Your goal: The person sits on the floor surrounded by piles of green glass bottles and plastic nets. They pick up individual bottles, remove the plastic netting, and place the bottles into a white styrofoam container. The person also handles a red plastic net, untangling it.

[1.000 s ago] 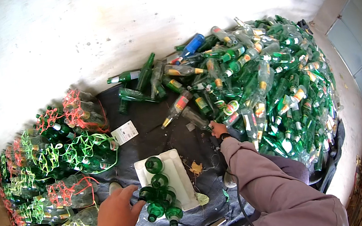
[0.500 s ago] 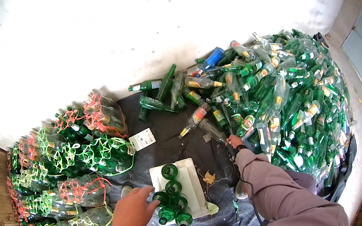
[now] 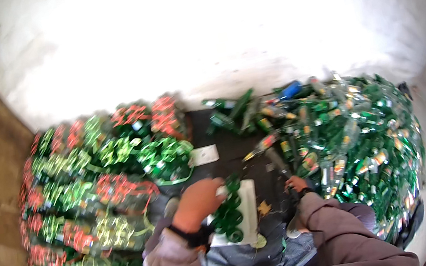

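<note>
Several green glass bottles stand close together on a white tray. My left hand is over the left side of this group, with its fingertips beside the far bottles. Blur hides whether those fingers grip a bottle. To the right, my right hand is closed around the neck end of a clear glass bottle, which points away from me at the edge of the heap.
A big heap of loose bottles fills the right side. Bundles of bottles tied with red and green strapping are stacked at left. A white card lies on the black sheet. A white wall rises behind.
The whole view has shifted, so the scene sits farther right and lower. My left hand has moved toward the far end of the standing bottles. My right hand still holds the clear bottle.
</note>
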{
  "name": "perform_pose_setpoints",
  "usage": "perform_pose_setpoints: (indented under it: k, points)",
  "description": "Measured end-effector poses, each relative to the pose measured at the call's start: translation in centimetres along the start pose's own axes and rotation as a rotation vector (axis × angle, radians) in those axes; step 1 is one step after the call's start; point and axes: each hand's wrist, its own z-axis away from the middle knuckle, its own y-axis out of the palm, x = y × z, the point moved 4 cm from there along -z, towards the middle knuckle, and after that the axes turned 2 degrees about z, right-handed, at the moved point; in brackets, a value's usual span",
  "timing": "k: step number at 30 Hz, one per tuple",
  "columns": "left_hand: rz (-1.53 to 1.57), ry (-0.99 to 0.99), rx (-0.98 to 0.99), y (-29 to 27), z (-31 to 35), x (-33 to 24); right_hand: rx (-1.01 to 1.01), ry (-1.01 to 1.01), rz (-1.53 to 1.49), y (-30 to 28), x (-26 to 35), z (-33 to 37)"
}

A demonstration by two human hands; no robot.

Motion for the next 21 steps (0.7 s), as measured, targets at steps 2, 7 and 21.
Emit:
perform_pose_setpoints:
  k: [2, 7, 21]
  points:
    - [0.059, 0.086, 0.009, 0.6, -1.4, -1.7, 0.044, -0.385, 0.222, -2.9, 2.2, 2.5]
    - [0.114, 0.034, -0.197, -2.8, 0.0, -0.3, 0.106, -0.333, -0.015, 7.4, 15.2, 13.5]
    - [-0.059, 0.481, -0.659, -5.7, -0.5, -7.4, 0.452, -0.391, 0.354, 23.8, 26.4, 39.6]
